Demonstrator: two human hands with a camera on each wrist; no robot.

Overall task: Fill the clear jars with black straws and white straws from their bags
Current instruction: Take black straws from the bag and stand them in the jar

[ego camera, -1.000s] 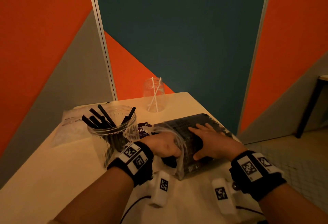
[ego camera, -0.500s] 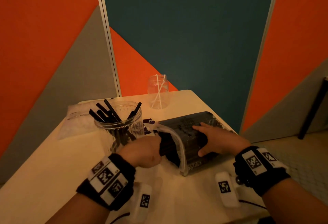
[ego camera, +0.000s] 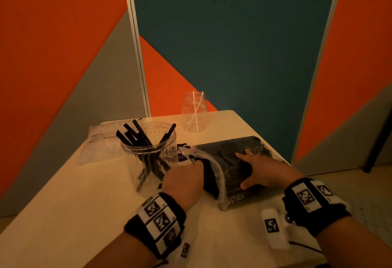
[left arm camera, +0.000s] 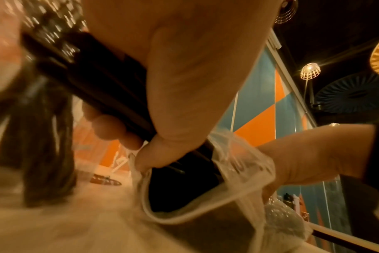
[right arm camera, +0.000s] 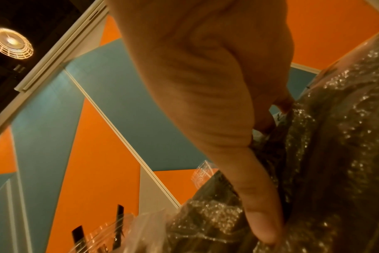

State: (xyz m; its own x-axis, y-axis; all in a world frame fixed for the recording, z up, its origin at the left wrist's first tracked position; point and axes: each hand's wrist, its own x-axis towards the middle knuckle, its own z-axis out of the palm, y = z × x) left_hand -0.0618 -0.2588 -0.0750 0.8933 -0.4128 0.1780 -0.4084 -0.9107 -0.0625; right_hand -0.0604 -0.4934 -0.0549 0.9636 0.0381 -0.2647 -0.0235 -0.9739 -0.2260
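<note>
Orange, grey and teal wall panels close in behind a pale desk (ego camera: pixel 63 214), dimly lit. Largest on it is the clear bag of black straws (ego camera: pixel 233 161), lying on its side at the right with its mouth gaping toward the person. Further left lies a second, flatter bag (ego camera: pixel 99 146) — presumably the white straws, though its contents are too pale to make out.

Next, the big clear jar (ego camera: pixel 148 157), near the middle, holds a loose lean of black straws (ego camera: pixel 140 136) but looks well short of full. Behind it the small jar (ego camera: pixel 194 111) has only two white straws (ego camera: pixel 196 110) crossed inside, so that half of the job seems barely started.

At the bag's mouth the left hand (ego camera: pixel 184 180) is curled round a bundle of black straws, thumb clamped over them, drawing them out. Flat on top of the bag, the right hand (ego camera: pixel 261 170) presses down with straight fingers, steadying it. Left to do: this bundle into the big jar, likely more after it — then the white ones.
</note>
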